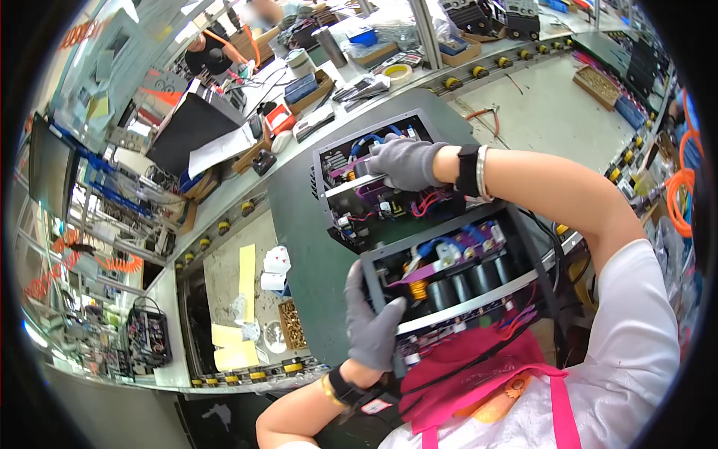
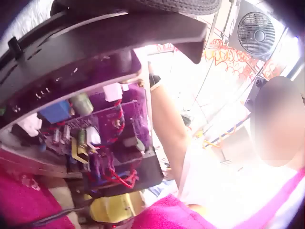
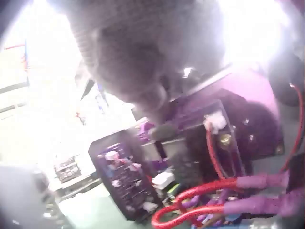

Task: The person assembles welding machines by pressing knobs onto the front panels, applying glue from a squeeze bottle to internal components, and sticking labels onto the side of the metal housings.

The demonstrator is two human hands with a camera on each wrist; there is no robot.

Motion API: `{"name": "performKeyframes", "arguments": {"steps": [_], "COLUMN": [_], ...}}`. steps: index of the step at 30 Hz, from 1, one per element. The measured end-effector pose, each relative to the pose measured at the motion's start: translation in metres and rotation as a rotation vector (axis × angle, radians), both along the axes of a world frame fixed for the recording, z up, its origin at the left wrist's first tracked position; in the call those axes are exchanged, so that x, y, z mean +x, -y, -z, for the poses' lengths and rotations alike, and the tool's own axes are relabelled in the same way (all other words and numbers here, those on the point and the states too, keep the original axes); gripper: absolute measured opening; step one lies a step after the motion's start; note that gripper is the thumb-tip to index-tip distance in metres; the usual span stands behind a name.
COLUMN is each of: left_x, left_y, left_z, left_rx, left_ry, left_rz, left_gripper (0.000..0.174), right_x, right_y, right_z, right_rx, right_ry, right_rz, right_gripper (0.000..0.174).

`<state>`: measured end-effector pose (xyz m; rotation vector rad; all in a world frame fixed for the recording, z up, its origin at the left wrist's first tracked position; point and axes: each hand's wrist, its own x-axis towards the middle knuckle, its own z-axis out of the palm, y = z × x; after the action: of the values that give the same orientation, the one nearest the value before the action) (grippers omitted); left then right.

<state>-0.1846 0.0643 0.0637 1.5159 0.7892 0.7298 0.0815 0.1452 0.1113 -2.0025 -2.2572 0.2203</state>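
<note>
Both hands wear grey gloves. My left hand (image 1: 372,333) grips the left end of the nearer open metal chassis (image 1: 467,305), thumb over its front and fingers along its outer side. Black capacitors (image 1: 441,294), a yellow coil and blue wires sit inside this chassis, which is tilted close over my lap. My right hand (image 1: 409,163) holds the farther, similar chassis (image 1: 323,168) by its middle, fingers bent over its inner rail. Red wires (image 1: 425,203) hang at that chassis's near side. In the right wrist view, the glove (image 3: 143,57) hides much of the grip.
A dark green mat (image 1: 299,247) lies under the farther chassis. Left of it are yellow paper strips (image 1: 247,273) and a box of screws (image 1: 292,323). Roller rails (image 1: 479,72) run along the bench. Black cables (image 1: 550,232) hang at the right.
</note>
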Motion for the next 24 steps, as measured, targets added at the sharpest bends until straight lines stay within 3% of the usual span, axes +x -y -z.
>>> {"name": "performKeyframes", "arguments": {"steps": [5, 8, 10, 15, 17, 21, 24], "left_x": [0.016, 0.006, 0.01, 0.038, 0.038, 0.038, 0.041], "left_y": [-0.002, -0.065, -0.111, -0.147, -0.148, -0.15, -0.123], "left_z": [-0.008, 0.002, 0.012, 0.006, 0.009, 0.015, 0.009], "left_rx": [-0.039, 0.692, 0.891, 0.572, 0.622, 0.691, 0.728], "left_ry": [0.02, -0.156, -0.402, -0.635, -0.628, -0.614, -0.721], "left_rz": [-0.145, -0.255, -0.279, -0.112, -0.119, -0.113, -0.105], "left_gripper": [0.068, 0.07, 0.076, 0.061, 0.049, 0.05, 0.054], "right_x": [0.0, -0.002, -0.003, -0.008, -0.022, -0.06, -0.054], "right_y": [0.033, 0.077, 0.111, 0.213, 0.252, 0.303, 0.295], "right_z": [-0.011, -0.019, -0.025, -0.026, -0.021, 0.004, 0.034], "right_rx": [-0.003, 0.05, 0.079, 0.286, 0.315, 0.34, 0.5], "right_ry": [-0.027, -0.068, -0.036, 0.017, 0.022, 0.027, -0.123], "right_rz": [-0.046, -0.07, -0.098, 0.04, 0.163, 0.314, 0.348], "right_gripper": [0.052, 0.048, 0.043, 0.052, 0.056, 0.066, 0.055]}}
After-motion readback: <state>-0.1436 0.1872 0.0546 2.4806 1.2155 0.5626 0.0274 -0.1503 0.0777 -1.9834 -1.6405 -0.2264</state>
